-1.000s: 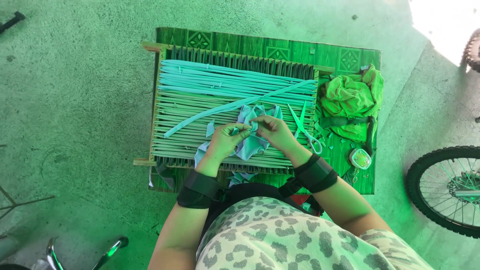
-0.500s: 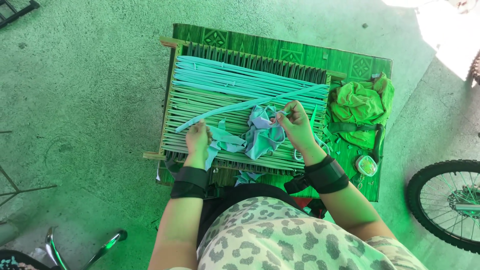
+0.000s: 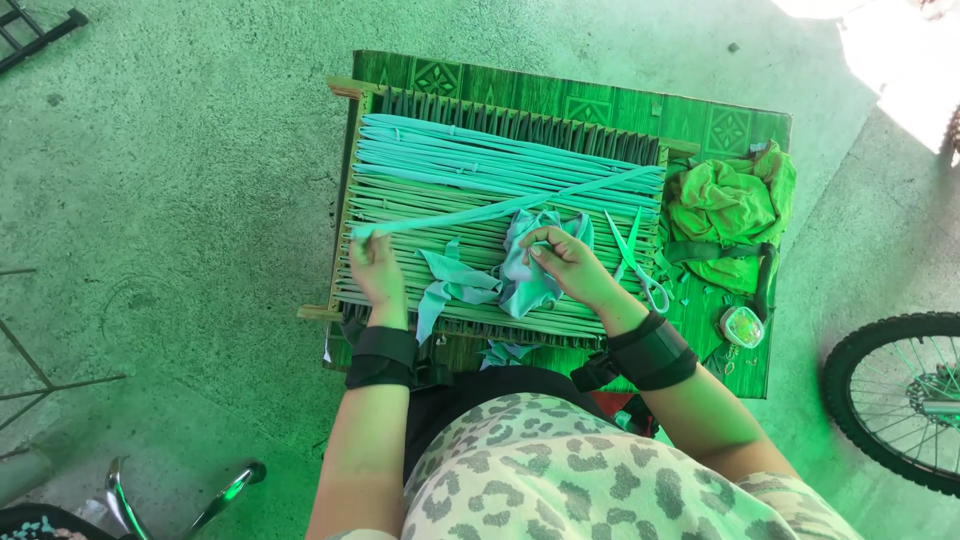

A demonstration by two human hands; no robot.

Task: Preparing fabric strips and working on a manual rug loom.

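A wooden weaving frame [image 3: 345, 215] lies on a low green table [image 3: 560, 100], strung with pale strips and partly woven with light blue-green cloth strips at its far end. My left hand [image 3: 375, 270] grips the end of a long cloth strip [image 3: 500, 208] that runs diagonally across the frame toward its right side. My right hand [image 3: 565, 262] pinches a bunch of loose cloth pieces [image 3: 520, 275] in the middle of the frame. Both wrists wear black bands.
Scissors [image 3: 632, 262] lie at the frame's right edge. A bundle of green cloth [image 3: 725, 210] and a small round container [image 3: 741, 326] sit on the table's right side. A bicycle wheel [image 3: 895, 395] stands at right; metal bars at far left.
My left hand has moved left along the frame, pulling the long strip taut across it. My right hand stays on the bunched cloth pieces.
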